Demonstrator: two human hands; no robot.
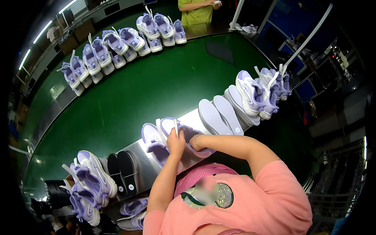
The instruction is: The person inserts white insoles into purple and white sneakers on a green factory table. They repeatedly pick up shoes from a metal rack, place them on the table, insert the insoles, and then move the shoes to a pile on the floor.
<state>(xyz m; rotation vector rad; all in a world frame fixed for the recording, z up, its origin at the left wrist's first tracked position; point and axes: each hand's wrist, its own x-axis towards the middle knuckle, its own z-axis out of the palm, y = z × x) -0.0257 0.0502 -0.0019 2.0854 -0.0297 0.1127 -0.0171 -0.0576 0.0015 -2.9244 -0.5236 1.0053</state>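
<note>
On the metal ledge in front of me sits a pair of white and lilac sneakers. The right sneaker (169, 123) has my left hand (176, 144) closed on the upper near its tongue, beside a pale upright strap. My right hand (194, 143), with a bracelet at the wrist, reaches into the opening of that same sneaker; its fingers are hidden inside. Touching its left side, the left sneaker (150, 132) stands with its opening toward me. Light grey insoles (213, 116) lie on the ledge just right of the sneakers.
Sneakers (248, 93) are grouped at the ledge's right end, others (94, 172) at its left beside black insoles (124, 172). A sneaker row (111, 41) lines the far side of the green belt (117, 94). A dark flat piece (220, 53) lies there; a person (196, 13) stands beyond.
</note>
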